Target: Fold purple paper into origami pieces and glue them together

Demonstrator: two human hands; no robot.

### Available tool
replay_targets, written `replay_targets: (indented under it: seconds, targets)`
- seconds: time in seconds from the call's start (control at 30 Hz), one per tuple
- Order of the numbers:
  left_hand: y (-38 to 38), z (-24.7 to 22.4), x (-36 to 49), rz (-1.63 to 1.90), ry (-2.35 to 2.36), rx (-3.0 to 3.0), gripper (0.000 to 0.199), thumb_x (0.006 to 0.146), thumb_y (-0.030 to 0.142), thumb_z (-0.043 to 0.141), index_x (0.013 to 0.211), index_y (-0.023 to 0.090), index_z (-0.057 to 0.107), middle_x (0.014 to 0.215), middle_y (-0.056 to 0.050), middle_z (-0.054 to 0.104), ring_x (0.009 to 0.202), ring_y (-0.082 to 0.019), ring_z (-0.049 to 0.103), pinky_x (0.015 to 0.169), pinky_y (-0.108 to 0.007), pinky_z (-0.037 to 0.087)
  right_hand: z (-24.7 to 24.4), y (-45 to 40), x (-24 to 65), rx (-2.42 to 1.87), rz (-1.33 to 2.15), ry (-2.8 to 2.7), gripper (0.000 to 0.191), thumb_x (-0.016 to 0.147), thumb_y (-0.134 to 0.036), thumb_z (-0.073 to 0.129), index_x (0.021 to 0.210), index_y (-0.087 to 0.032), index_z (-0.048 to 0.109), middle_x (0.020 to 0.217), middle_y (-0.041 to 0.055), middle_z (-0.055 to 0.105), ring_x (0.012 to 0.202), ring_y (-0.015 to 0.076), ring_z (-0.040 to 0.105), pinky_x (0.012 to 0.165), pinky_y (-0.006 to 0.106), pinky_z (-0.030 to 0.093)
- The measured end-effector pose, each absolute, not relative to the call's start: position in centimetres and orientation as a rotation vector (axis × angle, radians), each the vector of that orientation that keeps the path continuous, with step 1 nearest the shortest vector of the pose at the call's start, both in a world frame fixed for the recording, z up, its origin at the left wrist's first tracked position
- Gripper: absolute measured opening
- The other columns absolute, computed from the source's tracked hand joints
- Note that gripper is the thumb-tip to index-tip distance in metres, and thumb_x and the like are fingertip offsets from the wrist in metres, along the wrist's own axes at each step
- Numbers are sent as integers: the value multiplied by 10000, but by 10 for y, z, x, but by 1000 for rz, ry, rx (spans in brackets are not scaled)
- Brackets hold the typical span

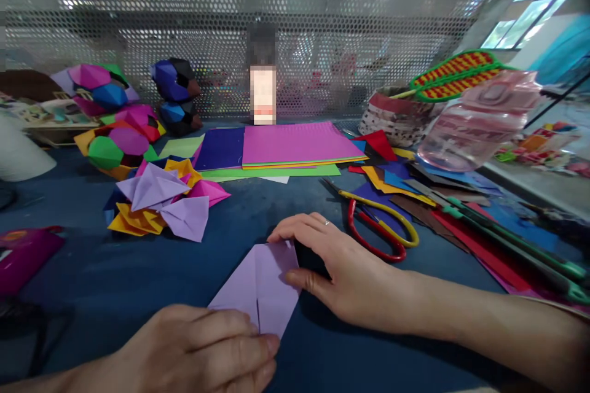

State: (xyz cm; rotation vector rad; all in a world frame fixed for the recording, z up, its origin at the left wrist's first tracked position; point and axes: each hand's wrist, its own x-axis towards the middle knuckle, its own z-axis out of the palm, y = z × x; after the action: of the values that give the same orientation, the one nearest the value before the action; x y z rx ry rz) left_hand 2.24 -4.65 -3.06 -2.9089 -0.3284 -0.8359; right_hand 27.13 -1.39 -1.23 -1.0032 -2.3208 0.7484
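Observation:
A sheet of lavender origami paper [271, 282], folded to a pointed shape with a seam down its middle, lies on the dark blue table [221, 273]. My left hand [207, 344] covers its lower left part, fingers together and pressing on it. At the upper right edge, my right hand [336, 264] pinches the paper between thumb and fingers. A pile of folded paper pieces [159, 196] in lavender, orange and pink sits beyond my left hand. Scissors [378, 224] with red and yellow handles lie just beyond my right hand.
Stacked coloured sheets [295, 144] lie at the back, by a perforated metal screen [207, 0]. Faceted paper balls [120, 147] stand back left. Paper scraps, a green-handled tool [520, 239] and a pink bottle [474, 129] occupy the right. A purple packet [27, 255] lies left.

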Motion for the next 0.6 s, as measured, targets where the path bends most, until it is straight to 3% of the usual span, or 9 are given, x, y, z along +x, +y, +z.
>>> replay_targets:
  seconds: [0.1,0.17,0.3,0.43,0.6]
  targets:
    - [-50,-25,23,-768,-332,-2898,229,950,234,484,1048,200,689,1064,38,735,938,-115,664,725,-194,556,-11,-9,271,-974,776,-2278,240,868,-206,640,1106,-210,613,1089,42,649,1019,176,566,914,325,449]
    - [-53,-20,23,-710,-360,-2903,228,942,248,491,1053,203,686,1044,32,740,906,-122,669,689,-202,550,-7,-7,272,-1026,819,-2250,225,869,-212,623,1094,-206,622,968,26,667,870,147,603,779,269,480]
    - [-54,-11,24,-690,-384,-2894,217,922,285,534,1052,198,685,1027,33,748,882,-126,673,710,-201,530,5,-11,276,-1072,958,-2332,389,796,-98,555,1169,-207,573,716,-47,615,578,90,522,523,191,394]
    - [-56,-9,28,-721,-428,-2855,227,903,359,592,1025,196,690,991,35,755,839,-123,677,691,-204,530,22,-15,283,-873,1229,-2515,388,729,-26,483,1039,-192,646,847,-16,688,677,103,591,584,190,436]
    - [-67,-14,32,-815,-696,-2862,302,981,378,456,942,194,692,934,13,764,800,-136,685,667,-238,526,34,-10,291,-666,1302,-2647,575,711,8,497,1231,-214,603,1012,10,709,798,132,637,698,220,484]
